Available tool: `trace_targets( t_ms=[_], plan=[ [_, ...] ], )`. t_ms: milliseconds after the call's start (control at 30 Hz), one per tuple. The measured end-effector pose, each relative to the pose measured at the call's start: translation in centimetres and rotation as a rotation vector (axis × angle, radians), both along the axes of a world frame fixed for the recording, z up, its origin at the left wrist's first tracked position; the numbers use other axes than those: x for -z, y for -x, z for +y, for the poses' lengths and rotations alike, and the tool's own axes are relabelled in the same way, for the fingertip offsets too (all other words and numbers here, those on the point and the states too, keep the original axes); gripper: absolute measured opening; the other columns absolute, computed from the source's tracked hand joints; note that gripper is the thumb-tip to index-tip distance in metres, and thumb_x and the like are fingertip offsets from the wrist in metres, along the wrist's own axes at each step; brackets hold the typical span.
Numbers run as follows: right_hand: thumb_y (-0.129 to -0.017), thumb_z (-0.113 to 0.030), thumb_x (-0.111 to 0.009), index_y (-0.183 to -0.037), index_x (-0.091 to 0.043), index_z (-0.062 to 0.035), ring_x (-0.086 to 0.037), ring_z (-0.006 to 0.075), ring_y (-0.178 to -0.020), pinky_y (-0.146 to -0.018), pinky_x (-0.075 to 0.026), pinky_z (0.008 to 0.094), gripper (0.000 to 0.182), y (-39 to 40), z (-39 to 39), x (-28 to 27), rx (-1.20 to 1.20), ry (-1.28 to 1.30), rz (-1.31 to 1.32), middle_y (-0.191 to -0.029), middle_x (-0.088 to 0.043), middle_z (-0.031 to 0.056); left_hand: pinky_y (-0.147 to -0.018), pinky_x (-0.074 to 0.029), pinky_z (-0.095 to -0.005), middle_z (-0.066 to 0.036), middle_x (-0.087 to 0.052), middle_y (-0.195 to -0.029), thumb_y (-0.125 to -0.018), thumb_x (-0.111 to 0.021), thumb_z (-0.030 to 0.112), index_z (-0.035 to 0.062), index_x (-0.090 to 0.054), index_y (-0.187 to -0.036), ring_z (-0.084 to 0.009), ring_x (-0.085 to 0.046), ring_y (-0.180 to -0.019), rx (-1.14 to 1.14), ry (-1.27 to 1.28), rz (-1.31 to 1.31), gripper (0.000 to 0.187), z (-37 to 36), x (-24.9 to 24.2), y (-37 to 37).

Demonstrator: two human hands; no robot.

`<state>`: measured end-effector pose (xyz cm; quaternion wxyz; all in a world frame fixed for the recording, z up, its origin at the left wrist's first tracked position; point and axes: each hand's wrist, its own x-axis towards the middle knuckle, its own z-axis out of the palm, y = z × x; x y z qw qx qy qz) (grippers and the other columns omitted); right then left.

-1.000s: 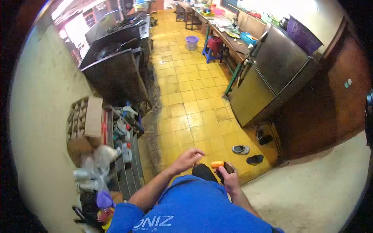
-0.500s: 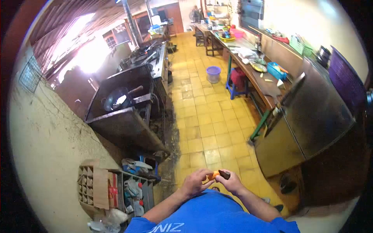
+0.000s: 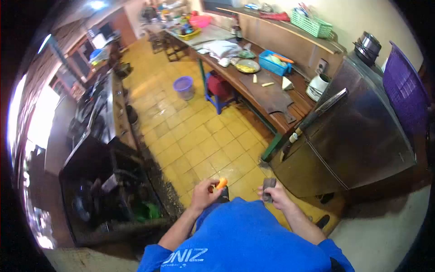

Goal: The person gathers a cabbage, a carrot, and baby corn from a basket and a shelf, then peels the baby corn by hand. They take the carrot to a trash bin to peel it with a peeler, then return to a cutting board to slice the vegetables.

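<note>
My left hand (image 3: 202,195) is closed on a carrot (image 3: 221,183), whose rounded orange end pokes out past the fingertips. Held apart from it on the right, my right hand (image 3: 277,196) grips a short, dark, blocky object (image 3: 269,189); its kind cannot be made out. Both hands are in front of my blue shirt, above the yellow tiled floor. On the wooden table (image 3: 253,106) ahead lies a dark cutting board (image 3: 267,97) with pale cut pieces (image 3: 268,84) on it.
A fridge (image 3: 358,140) stands close on the right, the dark stove (image 3: 108,190) on the left. Behind the board are a plate of yellow food (image 3: 247,66) and a blue basket of vegetables (image 3: 275,63). A purple bucket (image 3: 183,87) sits on the floor.
The view has turned right, bringing the table and fridge nearer. My hands, together before, are now apart, the carrot in the left and the dark object in the right.
</note>
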<state>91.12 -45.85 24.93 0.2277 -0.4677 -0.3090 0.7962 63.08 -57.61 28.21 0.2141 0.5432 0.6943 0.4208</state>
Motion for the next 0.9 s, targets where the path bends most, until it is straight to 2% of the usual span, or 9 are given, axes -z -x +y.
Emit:
trace_targets(
  t_ms=[133, 267, 400, 567, 633, 667, 733, 833, 900],
  plan=[
    [-0.079, 0.008, -0.049, -0.118, -0.044, -0.0009, -0.064, 0.0245, -0.079, -0.065, -0.060, 0.0418, 0.040, 1.7, 7.4, -2.1, 0.234, -0.089, 0.022, -0.096, -0.058, 0.0141, -0.054, -0.048, -0.0303, -0.008, -0.062, -0.074, -0.073, -0.078, 0.021, 0.0074, -0.066, -0.093, -0.0176, -0.058, -0.059, 0.252, -0.016, 0.140, 0.027, 13.9, -0.8, 4.8],
    [-0.091, -0.001, -0.046, -0.118, -0.046, -0.0028, -0.064, 0.0228, -0.074, -0.058, -0.057, 0.0374, 0.026, 4.4, 13.9, -1.1, 0.499, -0.148, 0.017, -0.097, -0.058, 0.0099, -0.059, -0.049, -0.0354, -0.008, -0.060, -0.077, -0.078, -0.072, 0.022, 0.0092, -0.065, -0.091, -0.0243, -0.060, -0.065, 0.519, -0.013, 0.247, 0.020, 28.5, -0.5, 6.4],
    [-0.095, -0.011, -0.045, -0.118, -0.046, -0.0067, -0.063, 0.0204, -0.069, -0.051, -0.054, 0.0325, 0.024, 7.4, 21.3, -0.5, 0.534, -0.027, -0.090, -0.093, -0.058, 0.0096, -0.065, -0.051, -0.0391, -0.008, -0.061, -0.085, -0.080, -0.070, 0.028, 0.0120, -0.064, -0.091, -0.0266, -0.062, -0.075, 0.575, 0.075, 0.392, 0.020, 42.6, 1.4, 5.0],
    [-0.093, -0.020, -0.051, -0.115, -0.046, -0.0051, -0.062, 0.0173, -0.068, -0.038, -0.045, 0.0237, 0.027, 9.0, 34.0, 4.5, 0.427, -0.095, -0.411, -0.088, -0.058, 0.0089, -0.069, -0.050, -0.0400, -0.012, -0.063, -0.085, -0.079, -0.072, 0.026, 0.0079, -0.065, -0.094, -0.0306, -0.062, -0.079, 0.587, 0.067, 0.285, 0.025, 57.1, 7.7, 3.2],
    [-0.090, -0.020, -0.054, -0.115, -0.045, -0.0026, -0.064, 0.0286, -0.074, -0.049, -0.051, 0.0344, 0.032, 9.5, 39.4, 4.7, 0.390, -0.248, -0.598, -0.090, -0.060, 0.0156, -0.073, -0.050, -0.0427, -0.013, -0.063, -0.087, -0.080, -0.071, 0.025, 0.0074, -0.064, -0.097, -0.0340, -0.062, -0.084, 0.604, 0.066, 0.358, 0.026, 61.3, 9.0, 2.7],
    [-0.090, -0.020, -0.054, -0.115, -0.045, -0.0026, -0.064, 0.0286, -0.074, -0.049, -0.051, 0.0344, 0.032, 9.5, 41.8, 6.1, 0.389, -0.231, -0.608, -0.090, -0.060, 0.0156, -0.075, -0.050, -0.0442, -0.014, -0.063, -0.090, -0.080, -0.070, 0.024, 0.0077, -0.063, -0.099, -0.0356, -0.061, -0.088, 0.605, 0.081, 0.320, 0.026, 62.8, 9.1, 2.7],
    [-0.087, -0.021, -0.057, -0.118, -0.044, 0.0007, -0.061, 0.0434, -0.083, -0.069, -0.051, 0.0473, 0.040, 9.8, 45.9, 8.7, 0.289, -0.589, -0.850, -0.099, -0.060, 0.0263, -0.075, -0.050, -0.0437, -0.013, -0.062, -0.096, -0.080, -0.069, 0.024, 0.0104, -0.062, -0.103, -0.0339, -0.061, -0.090, 0.632, 0.135, 0.307, 0.028, 65.3, 9.9, 2.7],
    [-0.084, -0.021, -0.058, -0.119, -0.043, 0.0028, -0.056, 0.0513, -0.092, -0.084, -0.044, 0.0527, 0.044, 11.2, 50.3, 5.8, 0.186, -0.657, -0.976, -0.105, -0.056, 0.0330, -0.077, -0.051, -0.0423, -0.010, -0.062, -0.101, -0.079, -0.068, 0.023, 0.0128, -0.062, -0.103, -0.0312, -0.061, -0.093, 0.695, 0.191, 0.342, 0.026, 67.5, 12.5, 3.4],
    [-0.084, -0.020, -0.058, -0.115, -0.043, 0.0029, -0.057, 0.0495, -0.091, -0.080, -0.045, 0.0537, 0.041, 11.6, 52.7, 7.9, 0.115, -0.613, -1.004, -0.100, -0.058, 0.0321, -0.079, -0.051, -0.0408, -0.008, -0.062, -0.100, -0.078, -0.068, 0.022, 0.0105, -0.064, -0.098, -0.0306, -0.061, -0.093, 0.764, 0.104, 0.270, 0.023, 68.2, 12.5, 3.8]
  ],
)
